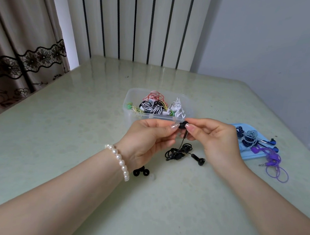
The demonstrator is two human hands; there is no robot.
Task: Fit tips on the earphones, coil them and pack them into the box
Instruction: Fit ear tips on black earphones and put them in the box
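Both hands meet above the counter (74, 129), just in front of the box (130, 113). Between them is a black earbud (183, 125): its head lies roughly level, long axis running left to right, and its stem (185, 134) points straight down. From the stem the cable drops to a loose black coil (178, 152) lying on the counter below the hands. The second earbud (199, 160) lies flat just right of the coil, pointing toward the right front.

The left hand (149, 135) comes in from the near left, palm turned inward, fingers curled; its grip is a narrow pinch of thumb and fingertip on the left end of the earbud's head. The right hand (214, 139) comes in from the near right, fingers curled, its grip likewise nearly closed, thumb and forefinger pinching the right side of the head and the stem.

Two black tips (141, 172) lie side by side on the counter beneath the left wrist, with a clear tip (151, 177) just right of them.

The clear box stands behind the hands, holding coiled earphones (157, 105) in several colours. At the right edge a blue lid (248, 155) carries more coiled sets (249, 138), and a purple set (274, 161) trails off it.
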